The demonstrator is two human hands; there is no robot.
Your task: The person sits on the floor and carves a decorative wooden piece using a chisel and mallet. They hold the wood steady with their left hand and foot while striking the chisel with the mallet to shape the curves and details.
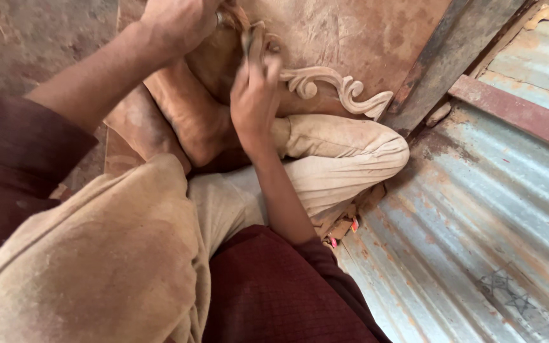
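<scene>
In the head view, a pale carved wooden scroll (335,86), cut into curling leaf shapes with smooth rounded edges, lies far and just right of centre on a flat reddish-brown board (357,38) whose surface is dusty and scratched. The right hand (254,101) is closed over the left end of the scroll, fingers curled down around what looks like a small folded pad pressed on the wood; what that pad is cannot be told. The left hand (176,22) sits at the far edge, left of the right hand, clenched into a fist, and what it grips is hidden by the fingers and the frame edge. Between the 2 hands a bare foot (189,117), coated in fine wood dust, rests on the board just beside the carving's left end, and a bent knee in dusty beige cloth (351,155) lies just near of the scroll, screening the board's near edge. Dark maroon sleeves (20,159) cover both arms. To the right, ribbed corrugated metal sheeting (478,222), grey with rust streaks, fills the near ground, crossed far off by a rusty dark beam (443,60). Small wood scraps (344,225) lie under the knee.
</scene>
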